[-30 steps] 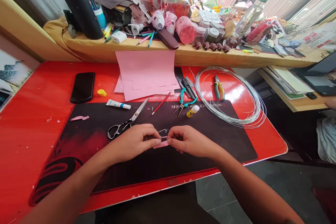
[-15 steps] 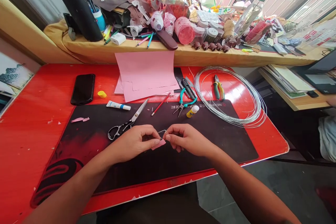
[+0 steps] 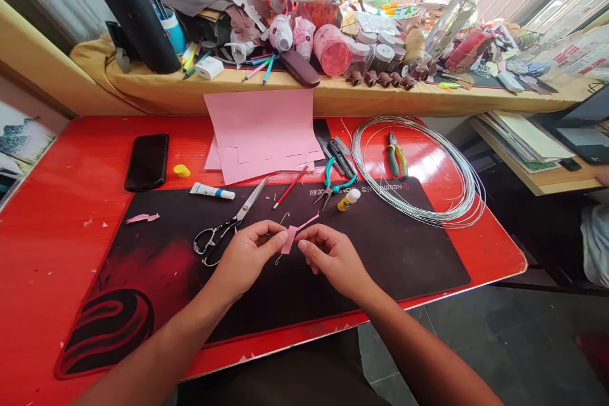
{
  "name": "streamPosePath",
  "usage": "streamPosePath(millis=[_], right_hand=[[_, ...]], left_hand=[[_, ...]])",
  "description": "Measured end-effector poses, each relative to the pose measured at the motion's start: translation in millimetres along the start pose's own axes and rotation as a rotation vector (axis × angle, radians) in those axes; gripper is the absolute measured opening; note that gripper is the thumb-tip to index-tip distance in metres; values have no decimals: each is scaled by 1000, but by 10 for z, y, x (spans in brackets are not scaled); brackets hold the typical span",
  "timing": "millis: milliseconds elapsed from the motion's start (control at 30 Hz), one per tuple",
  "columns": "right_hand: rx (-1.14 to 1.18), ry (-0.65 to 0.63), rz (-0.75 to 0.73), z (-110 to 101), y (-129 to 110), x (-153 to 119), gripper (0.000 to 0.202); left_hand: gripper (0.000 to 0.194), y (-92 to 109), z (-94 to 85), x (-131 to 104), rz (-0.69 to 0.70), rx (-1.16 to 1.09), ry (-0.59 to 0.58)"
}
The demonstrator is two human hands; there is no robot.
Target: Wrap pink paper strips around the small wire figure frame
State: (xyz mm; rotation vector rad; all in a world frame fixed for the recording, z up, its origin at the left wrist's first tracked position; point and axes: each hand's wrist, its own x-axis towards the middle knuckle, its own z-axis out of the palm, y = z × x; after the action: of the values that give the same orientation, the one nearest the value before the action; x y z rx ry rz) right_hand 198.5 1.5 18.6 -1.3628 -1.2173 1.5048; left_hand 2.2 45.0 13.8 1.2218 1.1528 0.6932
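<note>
**Small pink paper piece between two hands, nearer to the left one**

The small pink paper piece [image 3: 289, 241] is at the centre of the frame, a little below the middle. Its long axis is steep, with the top leaning to the right of the frame. The left hand [image 3: 246, 259] pinches it between thumb and fingers from its left side, so this hand is the nearer one. The right hand [image 3: 337, 261] is just beside its right edge, thumb and fingers bent close together; whether they touch or pinch something, I cannot tell.

From the paper piece, one narrow pink strip [image 3: 308, 222] points to the upper right. One curved wire end [image 3: 285, 217] shows above the left fingers, and one more wire end [image 3: 278, 260] shows below.

Around them I count one pair of scissors [image 3: 214, 236], one red pencil [image 3: 290, 188], one glue stick [image 3: 349, 200], one white tube [image 3: 212, 191] and one yellow cap [image 3: 181, 170]. There are two pliers, one teal [image 3: 340, 188] and one green-yellow [image 3: 396, 157], one black cutter [image 3: 342, 159] and one wire coil [image 3: 469, 193]. At the upper centre lie at least two pink sheets [image 3: 266, 124]; at the left, one phone [image 3: 147, 162].
</note>
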Motion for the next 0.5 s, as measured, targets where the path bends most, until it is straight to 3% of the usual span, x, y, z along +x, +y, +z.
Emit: streamPosePath(millis=[500], right_hand=[[21,31,-4,11,76,3,30]], left_hand=[[27,-94,85,-29,51,-86,1]])
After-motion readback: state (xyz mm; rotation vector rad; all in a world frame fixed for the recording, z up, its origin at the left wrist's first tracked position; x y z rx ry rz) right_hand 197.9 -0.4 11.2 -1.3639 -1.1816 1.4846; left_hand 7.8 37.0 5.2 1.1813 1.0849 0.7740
